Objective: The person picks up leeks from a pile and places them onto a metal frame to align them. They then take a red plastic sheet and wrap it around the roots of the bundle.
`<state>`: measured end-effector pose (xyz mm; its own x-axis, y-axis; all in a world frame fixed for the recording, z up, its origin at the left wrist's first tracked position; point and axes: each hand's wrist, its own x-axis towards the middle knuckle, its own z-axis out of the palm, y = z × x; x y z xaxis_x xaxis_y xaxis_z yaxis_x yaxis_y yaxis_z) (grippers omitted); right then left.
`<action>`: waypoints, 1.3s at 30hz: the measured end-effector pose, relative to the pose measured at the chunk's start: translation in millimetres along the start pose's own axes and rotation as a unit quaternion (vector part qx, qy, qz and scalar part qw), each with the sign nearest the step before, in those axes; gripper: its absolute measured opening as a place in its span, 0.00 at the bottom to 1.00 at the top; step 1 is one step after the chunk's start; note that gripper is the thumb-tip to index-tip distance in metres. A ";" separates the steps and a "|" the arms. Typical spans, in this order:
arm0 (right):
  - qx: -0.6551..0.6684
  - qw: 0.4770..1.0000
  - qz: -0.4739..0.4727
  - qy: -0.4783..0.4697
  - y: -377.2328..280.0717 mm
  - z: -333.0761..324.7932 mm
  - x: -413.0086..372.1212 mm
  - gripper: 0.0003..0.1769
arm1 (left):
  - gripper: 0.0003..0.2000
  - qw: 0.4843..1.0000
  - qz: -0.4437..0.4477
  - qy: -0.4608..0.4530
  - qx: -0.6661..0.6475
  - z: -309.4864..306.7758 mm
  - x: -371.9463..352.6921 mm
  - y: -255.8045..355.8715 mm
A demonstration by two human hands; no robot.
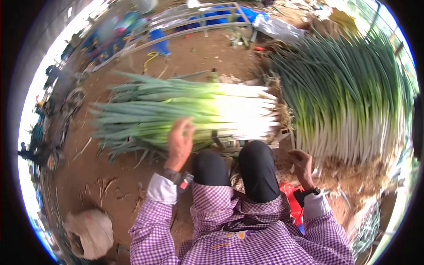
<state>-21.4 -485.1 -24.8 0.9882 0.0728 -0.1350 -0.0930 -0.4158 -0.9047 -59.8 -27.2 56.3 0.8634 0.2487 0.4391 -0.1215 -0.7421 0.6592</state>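
A thick bundle of long green-and-white leeks or onions [190, 104] is lying crosswise in front of the person's black-covered knees [258, 172], leaves pointing left, roots right. The left hand [179, 143] is hovering over or touching its near edge, grip partly open with fingers bent; contact is unclear. The right hand [302, 165] is resting or hanging beside the right knee, apart from the bundle, its grip loosely curled; whether it is pinching anything cannot be told. A wide mass of similar dark-green stalks [349, 92] is spreading at the right. A purple-and-white checked garment [247, 247] is showing a black, orange and purple logo [240, 232], its lettering unreadable. An off-white sack [92, 232] is sitting lower left on brown ground [119, 185].
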 end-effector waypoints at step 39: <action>-0.217 0.968 0.116 0.051 336.4 41.3 106.3 0.17 | 0.25 0.871 0.110 -0.150 0.455 27.7 100.9 -124.8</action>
<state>47.4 -579.7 -360.3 0.9561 -0.1477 -0.2533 -0.2746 -0.7535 -0.5974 55.9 73.3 1.4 0.9741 -0.0339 0.2234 0.0205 -0.9713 -0.2368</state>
